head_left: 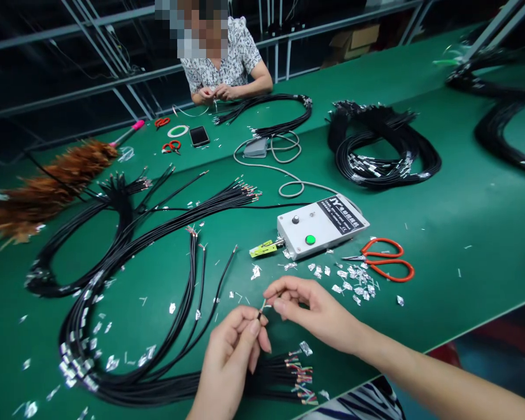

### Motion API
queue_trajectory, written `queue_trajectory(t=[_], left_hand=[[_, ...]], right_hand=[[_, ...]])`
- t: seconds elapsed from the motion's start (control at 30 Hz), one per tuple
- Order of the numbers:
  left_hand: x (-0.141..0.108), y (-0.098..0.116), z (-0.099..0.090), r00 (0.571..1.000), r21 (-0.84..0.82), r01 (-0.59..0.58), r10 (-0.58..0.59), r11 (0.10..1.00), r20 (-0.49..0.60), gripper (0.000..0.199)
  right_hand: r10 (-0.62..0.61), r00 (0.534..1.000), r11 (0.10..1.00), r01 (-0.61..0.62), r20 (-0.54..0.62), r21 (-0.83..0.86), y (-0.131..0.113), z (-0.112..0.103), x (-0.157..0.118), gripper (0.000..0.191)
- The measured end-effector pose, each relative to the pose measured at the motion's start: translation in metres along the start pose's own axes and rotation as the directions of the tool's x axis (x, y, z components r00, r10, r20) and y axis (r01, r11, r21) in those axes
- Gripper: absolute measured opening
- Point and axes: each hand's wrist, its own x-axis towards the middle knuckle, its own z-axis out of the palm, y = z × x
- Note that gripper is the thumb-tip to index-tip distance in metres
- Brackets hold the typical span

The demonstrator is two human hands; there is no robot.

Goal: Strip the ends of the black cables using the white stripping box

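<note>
Near the table's front edge, my left hand (238,338) pinches a thin black cable (259,315) close to its stripped end. My right hand (308,303) has its thumb and forefinger closed at the pale inner wires (265,304) sticking out of that end. Beneath my left hand runs a bundle of black cables (157,388), its fanned ends (304,379) showing coloured wires. Just beyond the hands sits a grey-white control box (319,224) with a green button and a yellow-green clip (263,249) at its side.
Red-handled scissors (387,259) lie right of the box beside foil scraps (359,280). Coiled black cables (385,151) rest farther back. A grey pedal (256,147) joins the box by a cord. Across the table sits a co-worker (225,64). A feather duster (56,181) is at left.
</note>
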Motion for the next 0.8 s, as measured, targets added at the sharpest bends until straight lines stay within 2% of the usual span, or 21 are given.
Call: queue_trajectory(t=[0.07,0.23,0.3,0.37,0.43,0.5,0.67,0.8], left_hand=[[0.0,0.003,0.003,1.0,-0.004,-0.01,0.01,1.0,-0.021,0.042],[-0.002,0.001,0.006,0.996,-0.011,-0.046,0.045,0.999,-0.077,0.04],[-0.004,-0.006,0.005,0.992,-0.007,-0.064,0.062,0.998,-0.112,0.036],[-0.005,-0.014,0.005,0.982,0.011,-0.094,0.095,0.995,-0.164,0.033],[-0.006,-0.02,0.006,0.966,0.052,-0.144,0.152,0.988,-0.21,0.031],[-0.007,-0.023,0.01,0.945,0.097,-0.195,0.213,0.976,-0.247,0.028],[-0.008,-0.011,0.02,0.903,0.148,-0.281,0.314,0.948,-0.293,0.019],[-0.001,0.001,0.02,0.909,0.159,-0.349,0.375,0.924,-0.184,0.017]], right_hand=[[-0.012,0.999,1.0,0.012,-0.04,0.001,0.0,0.007,0.001,0.027],[0.04,0.997,0.955,-0.017,-0.072,0.297,0.008,0.026,0.005,0.035],[0.068,0.994,0.939,-0.036,-0.082,0.343,0.01,0.032,0.005,0.036],[0.039,0.989,0.958,0.003,-0.142,0.287,0.009,0.035,0.004,0.032],[-0.053,0.975,0.984,0.087,-0.216,0.153,0.006,0.035,0.001,0.024],[-0.106,0.968,0.989,0.125,-0.227,0.073,0.002,0.032,-0.001,0.021],[0.057,0.996,0.974,-0.041,-0.067,0.221,0.0,0.026,-0.006,0.03],[0.083,0.991,0.972,-0.057,-0.106,0.227,0.005,0.028,-0.008,0.035]])
